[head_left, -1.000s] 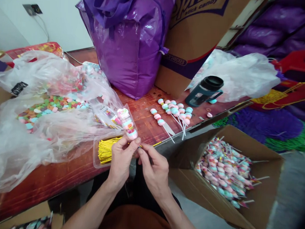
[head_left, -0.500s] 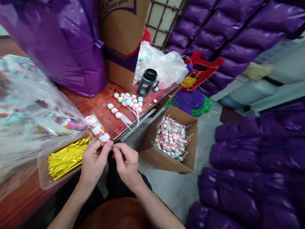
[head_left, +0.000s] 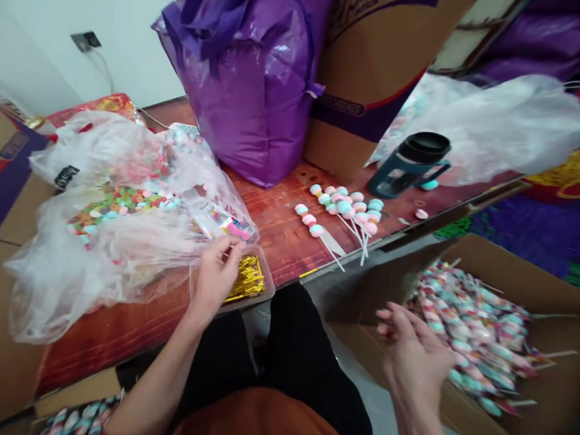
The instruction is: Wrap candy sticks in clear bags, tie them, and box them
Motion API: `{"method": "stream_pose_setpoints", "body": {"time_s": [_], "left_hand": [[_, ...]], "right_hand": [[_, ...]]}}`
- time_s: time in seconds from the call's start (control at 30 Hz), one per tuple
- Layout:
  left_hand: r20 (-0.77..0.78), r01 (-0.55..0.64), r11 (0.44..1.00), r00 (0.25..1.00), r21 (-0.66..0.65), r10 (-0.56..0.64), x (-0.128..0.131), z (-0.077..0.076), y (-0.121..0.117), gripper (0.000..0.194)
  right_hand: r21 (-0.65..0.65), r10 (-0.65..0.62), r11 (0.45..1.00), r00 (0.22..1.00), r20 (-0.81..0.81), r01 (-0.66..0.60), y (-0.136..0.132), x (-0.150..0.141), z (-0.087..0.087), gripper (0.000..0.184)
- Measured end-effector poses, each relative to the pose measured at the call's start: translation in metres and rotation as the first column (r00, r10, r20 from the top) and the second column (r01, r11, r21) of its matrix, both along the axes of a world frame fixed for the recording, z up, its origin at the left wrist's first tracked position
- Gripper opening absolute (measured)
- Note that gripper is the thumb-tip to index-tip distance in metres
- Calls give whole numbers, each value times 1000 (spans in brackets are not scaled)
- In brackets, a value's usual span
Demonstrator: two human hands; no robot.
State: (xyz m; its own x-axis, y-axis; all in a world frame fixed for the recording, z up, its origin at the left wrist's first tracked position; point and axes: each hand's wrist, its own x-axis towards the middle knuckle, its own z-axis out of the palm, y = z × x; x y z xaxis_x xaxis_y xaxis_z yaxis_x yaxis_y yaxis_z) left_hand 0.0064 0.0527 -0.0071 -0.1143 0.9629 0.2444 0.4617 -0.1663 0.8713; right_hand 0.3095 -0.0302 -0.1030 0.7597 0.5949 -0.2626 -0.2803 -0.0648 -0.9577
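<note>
Hands parted since the earlier frame: then together around one wrapped candy skewer, now well apart, that skewer no longer between them. Left hand [head_left: 216, 275] has gone to the clear plastic tray [head_left: 270, 286], above the gold twist ties [head_left: 250, 276], thumb and fingers drawn together close to the printed clear sleeves [head_left: 226, 220]; cannot tell whether anything is pinched. Right hand [head_left: 416, 352] hangs over the near side of the cardboard carton [head_left: 497, 269], fingers loosely curled, released, nothing visible in the grip.

Wrapped candy skewers [head_left: 481, 332] heap in the carton, several white sticks pointing outward. Carton sits low beside the table [head_left: 271, 223], probably for a short drop from the right. Ties and sleeves adjoin on the left, likely so one hand serves both. Unwrapped skewers [head_left: 350, 207] cluster by the lidded mug [head_left: 408, 168], sticks toward the table edge, presumably for easy picking; one lies just apart.
</note>
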Motion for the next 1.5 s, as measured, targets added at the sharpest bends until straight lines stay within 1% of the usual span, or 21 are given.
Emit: {"method": "stream_pose_setpoints", "body": {"time_s": [0.07,0.1,0.17,0.23,0.3,0.43,0.57,0.67,0.77,0.83,0.87,0.93,1.0,1.03,1.07,1.13,1.2,1.27,1.33,1.43,1.5], "left_hand": [[-129,-93,996,988,-16,90,-24,-2,25,21],[-230,-150,988,963,-24,141,-33,-4,38,22],[-452,-206,976,879,-73,152,-47,-8,62,23],[-604,-263,956,786,-129,135,-53,-12,82,26],[-653,-318,930,747,-183,127,-57,-16,94,26],[-611,-340,906,782,-253,123,-61,-18,103,12],[-552,-302,922,824,-241,126,-62,-13,94,14],[-449,-244,959,880,-147,155,-49,-2,72,15],[-306,-113,994,946,4,109,-22,13,41,14],[-242,-43,997,969,60,56,-1,21,20,14],[-202,-30,996,978,84,46,9,23,11,15],[-67,-55,992,996,113,63,26,23,-3,13],[158,-121,990,982,74,108,38,18,-14,15],[294,-128,992,948,8,120,43,15,-18,20],[434,-101,992,892,-81,126,47,11,-21,26],[678,57,966,723,-252,134,52,7,-24,36],[827,215,915,532,-342,185,55,5,-24,42],[884,273,880,381,-388,272,57,8,-20,41],[886,286,848,273,-446,374,58,11,-15,33],[860,364,783,137,-505,491,60,16,-10,16],[856,431,757,77,-490,511,60,17,-9,9]], "right_hand": [[46,98,994,990,102,-103,6,-29,14,30],[61,155,984,975,161,-166,10,-44,23,29],[61,279,950,920,277,-306,17,-71,38,26],[63,368,904,846,384,-422,23,-91,48,23],[81,403,861,771,493,-502,25,-105,53,18],[93,414,801,659,628,-592,24,-117,53,13],[101,413,766,608,678,-635,26,-123,56,12],[114,429,751,612,665,-651,33,-132,65,11],[115,487,745,654,579,-657,44,-148,77,18],[131,516,743,686,513,-657,51,-158,84,25],[146,520,749,710,475,-646,54,-162,86,23],[179,509,779,772,381,-601,58,-165,89,17],[207,483,812,827,287,-546,60,-162,89,20],[218,479,818,840,255,-532,61,-158,88,21],[229,477,819,846,236,-526,60,-155,87,22],[241,484,811,843,232,-532,59,-147,85,23],[240,495,802,834,244,-547,56,-142,83,23],[238,504,796,828,247,-556,54,-140,83,25],[234,518,789,820,244,-568,52,-139,83,27],[218,528,785,811,254,-580,50,-138,84,29],[212,531,782,805,265,-586,50,-136,83,30]]}}
